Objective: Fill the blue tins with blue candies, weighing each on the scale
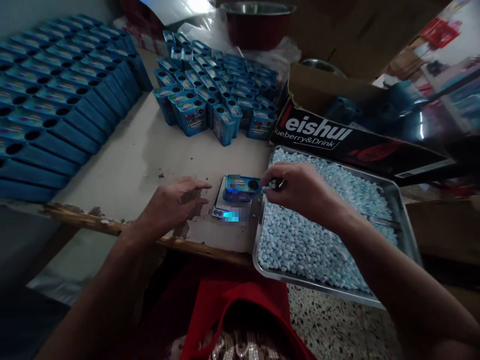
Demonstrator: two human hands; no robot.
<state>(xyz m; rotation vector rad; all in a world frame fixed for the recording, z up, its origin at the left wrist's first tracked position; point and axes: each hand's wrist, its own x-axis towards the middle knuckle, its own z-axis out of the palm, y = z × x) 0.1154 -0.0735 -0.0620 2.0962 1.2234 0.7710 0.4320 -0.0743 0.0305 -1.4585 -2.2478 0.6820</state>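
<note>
The box (242, 192) rests on the scale (221, 205), the left hand (176, 200) slack and empty at its nine o'clock; a nudge could skew the reading. At three o'clock the right hand (290, 181) pinches candies (271, 184), which could spill past the hole (254, 185) if the grip loosens.

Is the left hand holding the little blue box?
No, the left hand is open and apart from the blue box, which sits on the scale.
</note>
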